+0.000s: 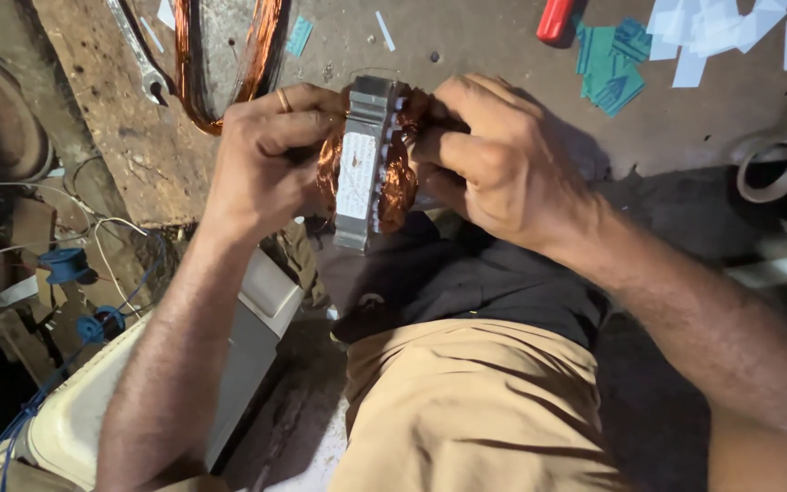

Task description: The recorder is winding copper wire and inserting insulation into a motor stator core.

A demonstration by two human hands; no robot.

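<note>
Both my left hand (270,150) and right hand (494,155) clamped the metal stator (362,169) from opposite sides, seemingly steadying it while fingers pressed its copper windings (398,182).

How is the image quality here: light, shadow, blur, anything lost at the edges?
Head view: warm light falls on both hands, left hand and right hand, and the wound stator they grip is sharp; its white label glares slightly; the lower right corner sinks into shadow; the scissors at the right edge are cropped and dim; the forearms look stretched by the wide lens.
</note>
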